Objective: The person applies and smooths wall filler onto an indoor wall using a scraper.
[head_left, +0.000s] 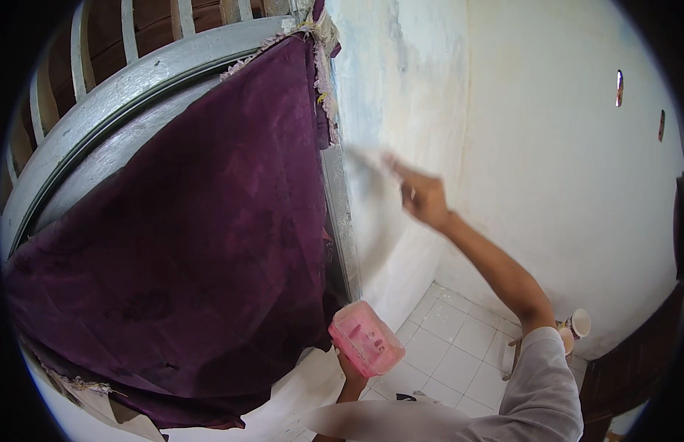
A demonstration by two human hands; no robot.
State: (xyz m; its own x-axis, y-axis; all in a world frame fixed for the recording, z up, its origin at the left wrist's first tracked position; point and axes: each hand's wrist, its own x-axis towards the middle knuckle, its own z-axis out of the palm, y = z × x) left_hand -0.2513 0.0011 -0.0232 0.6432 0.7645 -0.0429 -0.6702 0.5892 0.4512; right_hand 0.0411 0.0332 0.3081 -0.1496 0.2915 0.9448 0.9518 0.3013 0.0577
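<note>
On the far left, a purple cloth (pixel 187 199) is hanging across a grey curved frame (pixel 139 57), its frayed top bunching near the upper corner. Next along, a narrow grey post (pixel 340 214) is standing where the wall (pixel 401 81) begins. Low down beside it, the left hand (pixel 351 376) is bearing a pink tub (pixel 362 358), tilted, its open side facing up; those fingers are mostly hiding behind it, so I cannot tell how they are closing. Higher and further right, the right hand (pixel 426 200) is pinching a thin tool (pixel 370 158), perhaps a brush, blurring too much to name surely. Its long axis is running up and leftward from the fingers, the tip pointing at the post's edge; whether it is touching, I cannot tell. The tub is lying below and left of the right hand, well apart, so any dip, I am judging, is turning on that gap.
</note>
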